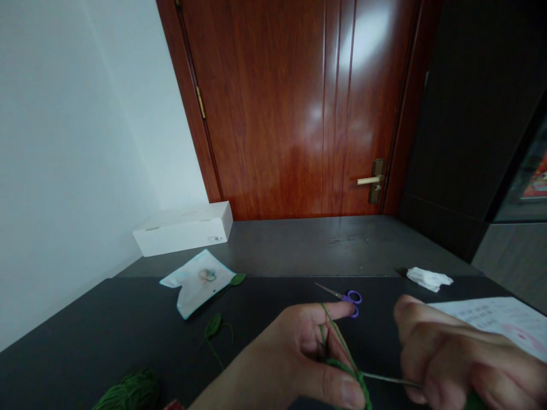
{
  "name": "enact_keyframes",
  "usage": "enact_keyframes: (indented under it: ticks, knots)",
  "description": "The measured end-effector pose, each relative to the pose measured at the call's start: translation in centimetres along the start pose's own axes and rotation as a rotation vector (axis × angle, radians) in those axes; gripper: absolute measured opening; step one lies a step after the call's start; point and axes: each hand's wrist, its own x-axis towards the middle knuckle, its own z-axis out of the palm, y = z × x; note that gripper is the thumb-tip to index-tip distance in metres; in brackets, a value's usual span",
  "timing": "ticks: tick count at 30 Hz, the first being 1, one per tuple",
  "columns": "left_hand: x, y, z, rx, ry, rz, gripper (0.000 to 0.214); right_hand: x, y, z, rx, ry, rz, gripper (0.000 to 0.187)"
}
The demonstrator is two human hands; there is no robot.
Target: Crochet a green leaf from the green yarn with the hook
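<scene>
The left hand pinches green yarn looped around its fingers, while the right hand closes on a thin wire stem running from it; a green yarn ball sits at the black tabletop's near-left edge, purple-handled scissors lie just beyond the fingertips, a printed white sheet overhangs the right, and a white cardboard box stands before a glossy reddish wooden door

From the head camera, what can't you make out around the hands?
Head view:
- Thin stem: end hidden inside the right hand.
- Green yarn: turns partly hidden by the left hand.
- Green yarn ball: cut off by the bottom edge.
- Paper: print too blurred to read.
</scene>
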Motion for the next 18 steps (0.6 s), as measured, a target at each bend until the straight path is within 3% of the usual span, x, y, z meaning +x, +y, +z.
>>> enact_keyframes:
  ticks: [3, 7, 9, 14, 18]
  knots:
    - [0.4, -0.2, -0.2, -0.073, -0.053, -0.043, 0.078, 0.1, 0.0, 0.4, 0.098, 0.148, 0.055, 0.04]
    - [0.9, -0.5, -0.4, -0.217, -0.163, -0.148, 0.068, 0.1, -0.3, 0.7, 0.117, 0.051, 0.069, 0.041]
    - [1.0, -0.8, -0.4, -0.279, -0.22, -0.171, 0.064, 0.1, -0.4, 0.9, 0.147, 0.069, 0.082, 0.041]
    - [1.1, -0.9, -0.4, -0.288, -0.26, -0.145, 0.054, 0.4, -0.4, 2.6, 0.405, 0.322, 0.285, 0.044]
    - [1.1, -0.5, -0.3, -0.27, -0.287, -0.116, 0.051, 1.6, -0.4, 3.8, 0.389, 0.487, 0.409, 0.042]
